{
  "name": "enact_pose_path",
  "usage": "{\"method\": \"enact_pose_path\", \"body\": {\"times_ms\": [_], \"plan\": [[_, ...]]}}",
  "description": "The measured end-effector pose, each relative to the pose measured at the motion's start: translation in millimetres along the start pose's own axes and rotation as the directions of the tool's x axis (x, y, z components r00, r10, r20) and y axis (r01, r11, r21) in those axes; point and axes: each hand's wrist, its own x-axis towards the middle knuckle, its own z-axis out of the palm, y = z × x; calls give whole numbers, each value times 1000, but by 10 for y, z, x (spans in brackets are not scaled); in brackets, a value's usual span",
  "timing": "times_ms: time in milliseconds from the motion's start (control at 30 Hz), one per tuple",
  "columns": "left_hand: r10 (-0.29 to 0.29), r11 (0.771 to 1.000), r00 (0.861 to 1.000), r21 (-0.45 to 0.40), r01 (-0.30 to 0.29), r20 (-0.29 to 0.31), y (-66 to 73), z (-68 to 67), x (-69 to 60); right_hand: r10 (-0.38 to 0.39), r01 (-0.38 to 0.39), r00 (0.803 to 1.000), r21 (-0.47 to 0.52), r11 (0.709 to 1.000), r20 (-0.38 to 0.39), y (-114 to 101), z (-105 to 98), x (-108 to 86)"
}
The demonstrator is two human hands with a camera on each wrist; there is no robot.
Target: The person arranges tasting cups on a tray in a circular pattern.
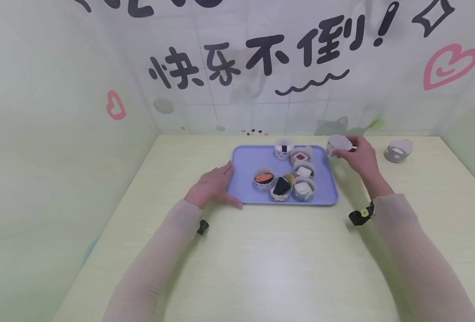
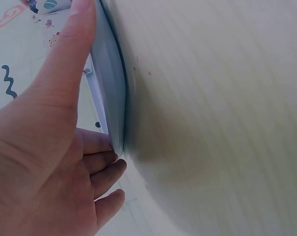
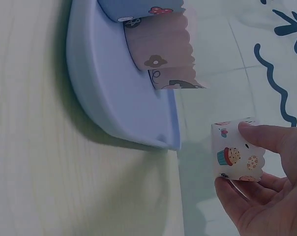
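A blue-lavender tray [image 1: 243, 156] lies on the table. My left hand [image 1: 213, 182] touches its left edge, with fingers extended along the rim and the thumb at the near corner. My right hand [image 1: 360, 156] pinches a paper baking cup [image 3: 237, 152] printed with cupcakes, held above the table by the tray's far right corner. What that cup contains is not visible. Several similar cups stand on the tray: one has an orange-topped sushi piece [image 1: 263, 178], one a black triangular piece [image 1: 281, 186], others white pieces [image 1: 303, 188] and a red-and-white piece [image 1: 300, 157].
Another paper cup [image 1: 397, 152] with something white inside stands on the table [image 1: 261, 264] right of my right hand. A white printed backdrop [image 1: 229, 107] with black characters and pink hearts rises behind the table.
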Motion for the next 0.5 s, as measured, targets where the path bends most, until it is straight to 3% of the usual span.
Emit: {"method": "enact_pose_path", "body": {"times_ms": [500], "plan": [[7, 1000, 1000, 19, -7, -8, -19, 31, 22, -33, 32, 999, 27, 999, 35, -137, 105, -72]]}}
